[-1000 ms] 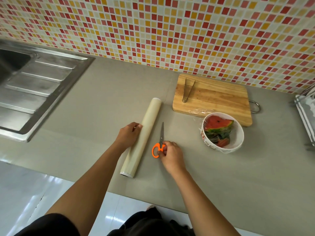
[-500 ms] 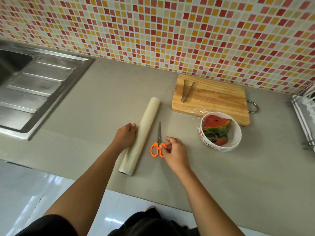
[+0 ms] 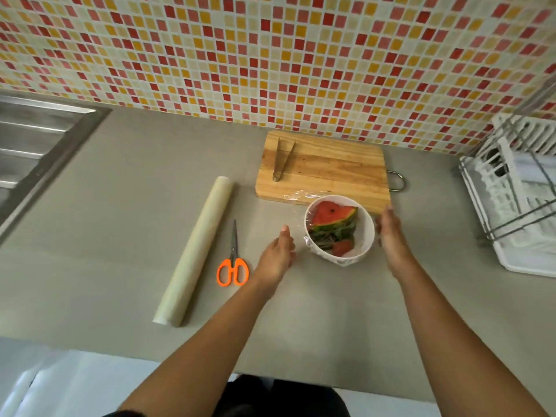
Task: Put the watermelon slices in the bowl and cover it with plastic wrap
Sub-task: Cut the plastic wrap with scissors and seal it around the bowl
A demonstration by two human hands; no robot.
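Observation:
A white bowl [image 3: 365,236] stands on the grey counter in front of the cutting board. Red watermelon slices [image 3: 332,216] with green rind lie inside it, under a sheet of clear plastic wrap [image 3: 302,194] that crinkles over the rim. My left hand [image 3: 278,254] is just left of the bowl with straight fingers, a small gap from its side. My right hand [image 3: 391,236] is just right of the bowl, fingers straight, palm facing it. Neither hand holds anything. The roll of plastic wrap [image 3: 197,246] lies on the counter further left.
Orange-handled scissors [image 3: 232,261] lie between the roll and my left hand. A wooden cutting board [image 3: 331,170] with metal tongs [image 3: 281,159] sits behind the bowl. A steel sink [image 3: 39,145] is at the far left, a white dish rack [image 3: 517,200] at the right edge.
My left hand let go of the roll and my right hand left the scissors. Both hands moved right to either side of the bowl.

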